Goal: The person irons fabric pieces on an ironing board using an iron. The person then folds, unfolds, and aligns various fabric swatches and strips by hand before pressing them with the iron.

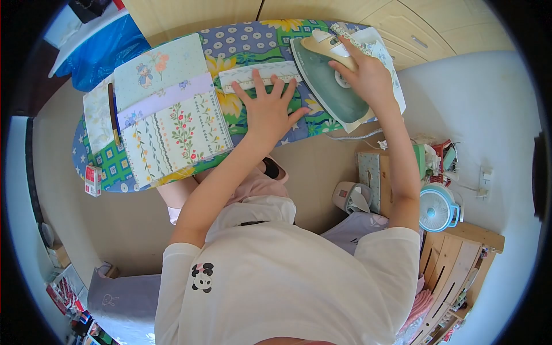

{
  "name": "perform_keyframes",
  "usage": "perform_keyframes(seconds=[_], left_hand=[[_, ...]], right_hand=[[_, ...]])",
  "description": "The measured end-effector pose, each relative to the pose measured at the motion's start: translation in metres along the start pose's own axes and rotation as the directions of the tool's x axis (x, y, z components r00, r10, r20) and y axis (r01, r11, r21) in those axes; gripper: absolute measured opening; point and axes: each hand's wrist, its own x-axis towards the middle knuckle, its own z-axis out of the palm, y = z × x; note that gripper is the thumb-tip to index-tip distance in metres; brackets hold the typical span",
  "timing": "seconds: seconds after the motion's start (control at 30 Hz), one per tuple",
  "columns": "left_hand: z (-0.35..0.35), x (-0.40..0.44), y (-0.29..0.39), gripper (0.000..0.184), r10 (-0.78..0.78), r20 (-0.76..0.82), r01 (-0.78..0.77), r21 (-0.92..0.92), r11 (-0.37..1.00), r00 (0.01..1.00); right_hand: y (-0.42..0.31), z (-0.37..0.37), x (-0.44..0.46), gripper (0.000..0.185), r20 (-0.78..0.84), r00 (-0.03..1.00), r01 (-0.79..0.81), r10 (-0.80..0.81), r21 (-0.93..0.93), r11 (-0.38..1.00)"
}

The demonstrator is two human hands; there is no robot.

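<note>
My right hand (365,72) is wrapped round the handle of a green and cream iron (328,86), which lies at the right part of the patterned ironing board (238,43). Its tip points away from me. Just left of the iron, my left hand (269,109) rests with spread fingers, its fingertips on a folded strip of white floral cloth (261,75). Farther left lies a stack of floral cloth (181,123) with a lilac band across it. More light cloth (382,49) shows behind and beside the iron.
A brown and blue stick-like tool (113,115) and a small red and white box (93,180) are at the board's left. Blue plastic (106,52) hangs beyond it. The iron's cord (356,137) trails rightward. Wooden drawers (420,34) stand behind; a blue fan (437,210) is at right.
</note>
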Motion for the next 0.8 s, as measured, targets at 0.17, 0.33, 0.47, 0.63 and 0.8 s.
perform_keyframes(seconds=[0.17,0.33,0.47,0.63,0.8], left_hand=[[-0.001,0.0,0.0,0.062,-0.002,0.007,0.002,0.008,1.0,1.0],[-0.003,-0.006,-0.004,0.074,0.009,0.039,-0.009,-0.002,1.0,0.999],[-0.016,-0.017,-0.011,0.081,0.024,0.058,-0.023,-0.021,1.0,0.998],[-0.023,-0.026,-0.021,0.079,0.002,0.102,0.002,-0.04,0.999,0.995],[-0.035,-0.029,-0.043,0.071,0.048,0.085,-0.041,-0.08,0.996,0.995]], right_hand=[[0.01,0.009,0.004,0.056,-0.035,0.998,0.046,-0.044,0.046,0.998],[0.012,0.013,0.004,0.055,-0.032,0.999,0.038,-0.037,0.041,0.998],[0.012,0.015,0.003,0.055,-0.037,0.999,0.033,-0.032,0.021,0.999],[0.004,0.007,0.003,0.055,0.05,0.998,-0.037,0.038,-0.018,0.999],[0.005,0.007,0.003,0.055,0.078,0.996,-0.05,0.05,-0.005,0.999]])
